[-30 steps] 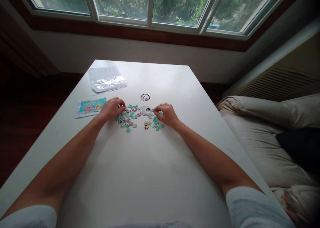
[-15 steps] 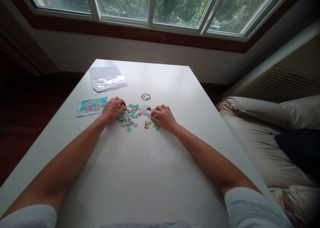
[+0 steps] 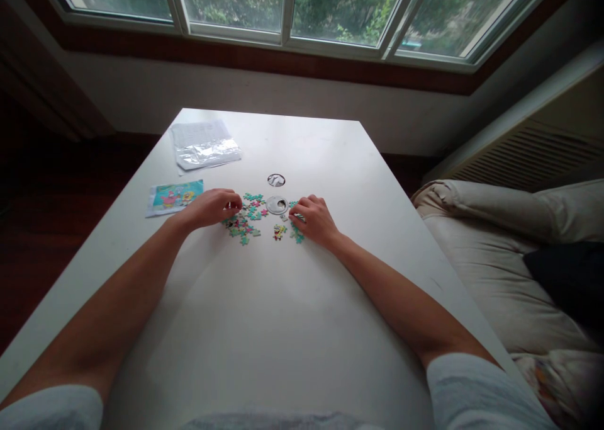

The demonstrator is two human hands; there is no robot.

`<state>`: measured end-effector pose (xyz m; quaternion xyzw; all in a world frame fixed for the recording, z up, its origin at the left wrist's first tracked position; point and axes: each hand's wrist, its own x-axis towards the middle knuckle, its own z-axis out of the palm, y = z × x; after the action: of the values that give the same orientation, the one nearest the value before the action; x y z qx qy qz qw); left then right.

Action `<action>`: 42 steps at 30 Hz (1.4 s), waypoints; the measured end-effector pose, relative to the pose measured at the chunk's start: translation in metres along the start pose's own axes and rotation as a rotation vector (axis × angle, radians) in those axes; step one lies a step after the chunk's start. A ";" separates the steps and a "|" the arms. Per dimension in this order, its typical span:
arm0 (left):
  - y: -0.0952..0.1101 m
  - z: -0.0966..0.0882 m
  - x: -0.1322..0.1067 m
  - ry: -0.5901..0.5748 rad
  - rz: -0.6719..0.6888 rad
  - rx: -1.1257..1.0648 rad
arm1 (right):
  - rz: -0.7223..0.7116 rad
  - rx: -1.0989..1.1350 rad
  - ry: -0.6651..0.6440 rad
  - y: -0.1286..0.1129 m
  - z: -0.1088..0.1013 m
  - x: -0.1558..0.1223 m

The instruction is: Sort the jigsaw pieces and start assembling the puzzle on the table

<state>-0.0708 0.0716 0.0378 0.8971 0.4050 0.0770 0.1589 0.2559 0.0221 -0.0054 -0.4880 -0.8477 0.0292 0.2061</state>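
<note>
On the white table, between both hands: small yellow puzzle clump, lying flat, touched by neither. Nearer to right hand, just leftward and bodyward of its fingertips. Farther from left hand, with mixed pile lying in between. Roughly squarish from here, no clear long axis to call. Left hand at outer edge of mixed pile, fingers curled, tips near thumb; too small to tell about any piece in the pinch. Right hand over part of smaller teal pile, fingers bent toward thumb; cannot tell about a grip there either. Just beyond clump, silver disc. Past left wrist, partly covered, picture packet.
</note>
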 end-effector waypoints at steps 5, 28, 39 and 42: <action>0.021 -0.005 -0.010 -0.164 0.075 -0.016 | 0.004 0.013 0.027 0.004 -0.003 -0.003; 0.039 0.004 -0.013 -0.218 0.118 0.010 | 0.007 0.027 0.018 0.003 -0.001 -0.003; 0.048 0.003 -0.013 -0.162 0.094 0.060 | 0.016 0.033 0.007 0.004 -0.002 -0.004; 0.051 0.001 -0.014 -0.164 0.060 0.112 | 0.013 0.035 0.009 0.004 -0.001 -0.004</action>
<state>-0.0441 0.0294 0.0539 0.9196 0.3672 -0.0148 0.1388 0.2617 0.0207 -0.0065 -0.4899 -0.8428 0.0432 0.2185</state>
